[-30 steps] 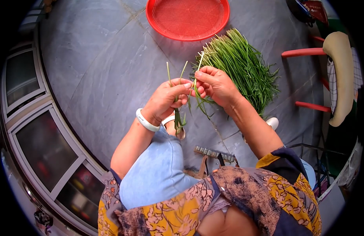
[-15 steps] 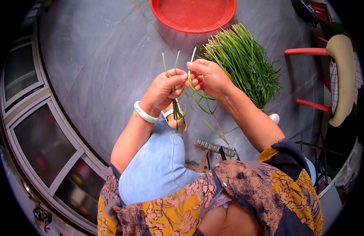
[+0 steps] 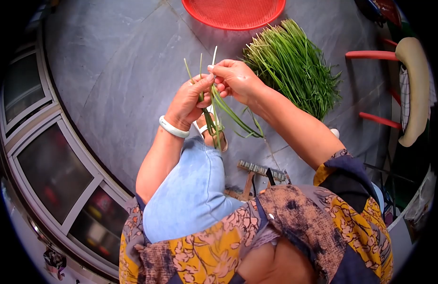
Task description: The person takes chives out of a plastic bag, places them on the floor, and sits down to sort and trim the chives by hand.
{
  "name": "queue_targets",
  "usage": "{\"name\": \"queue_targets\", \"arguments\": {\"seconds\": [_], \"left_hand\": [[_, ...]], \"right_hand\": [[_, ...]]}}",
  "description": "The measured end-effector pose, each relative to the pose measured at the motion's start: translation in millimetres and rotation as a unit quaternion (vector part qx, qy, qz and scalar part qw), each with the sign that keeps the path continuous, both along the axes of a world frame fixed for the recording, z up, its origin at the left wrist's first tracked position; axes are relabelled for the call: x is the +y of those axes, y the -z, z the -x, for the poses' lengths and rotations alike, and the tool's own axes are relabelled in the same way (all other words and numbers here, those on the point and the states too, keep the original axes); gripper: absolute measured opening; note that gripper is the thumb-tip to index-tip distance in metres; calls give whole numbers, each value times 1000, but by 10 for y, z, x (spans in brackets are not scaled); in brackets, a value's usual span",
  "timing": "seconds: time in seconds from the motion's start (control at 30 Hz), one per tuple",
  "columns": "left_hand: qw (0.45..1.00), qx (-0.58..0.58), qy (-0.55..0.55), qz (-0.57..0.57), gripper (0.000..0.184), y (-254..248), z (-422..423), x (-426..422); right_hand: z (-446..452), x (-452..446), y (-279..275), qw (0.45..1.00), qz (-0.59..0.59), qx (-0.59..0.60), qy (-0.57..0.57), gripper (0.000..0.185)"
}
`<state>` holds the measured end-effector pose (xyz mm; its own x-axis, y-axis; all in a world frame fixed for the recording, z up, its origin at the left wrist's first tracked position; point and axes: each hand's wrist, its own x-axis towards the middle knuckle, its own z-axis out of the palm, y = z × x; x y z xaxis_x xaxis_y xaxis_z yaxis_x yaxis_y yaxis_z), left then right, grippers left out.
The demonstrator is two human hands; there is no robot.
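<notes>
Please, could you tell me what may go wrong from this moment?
The thin green stalks in the left hand could slip, since it grips at least two together.

The slender, pale-ended green stalk in the right hand might tear if pulled hard.

The large heap of long green stalks on the grey tiled floor could scatter if nudged; a partly hidden white shoe is near it.

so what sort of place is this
Probably a kitchen or dining area in a home, though a small eatery is possible: there's a grey tiled floor, a red mesh basket near a heap of chive-like greens, and framed glass panels along one side.
</notes>
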<state>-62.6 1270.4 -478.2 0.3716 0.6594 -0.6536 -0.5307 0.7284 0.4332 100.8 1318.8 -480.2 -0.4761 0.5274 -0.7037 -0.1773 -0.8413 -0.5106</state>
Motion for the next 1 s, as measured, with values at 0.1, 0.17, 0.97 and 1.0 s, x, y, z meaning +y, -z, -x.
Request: {"name": "queue_targets", "arguments": {"seconds": [0.1,0.17,0.97,1.0], "left_hand": [[1000,-20,-5,8,21,1,-5,-25],[999,-43,-11,2,21,-4,12,-24],[993,52,108,14,16,-71,-142,-38],[993,57,100,17,14,-84,-158,-35]], "right_hand": [[-24,-32,16,998,7,54,-16,18],[-75,-12,1,995,5,92,-34,17],[-419,-185,28,998,-58,-15,-35,18],[-424,-190,42,998,-57,-14,-38,18]]}}
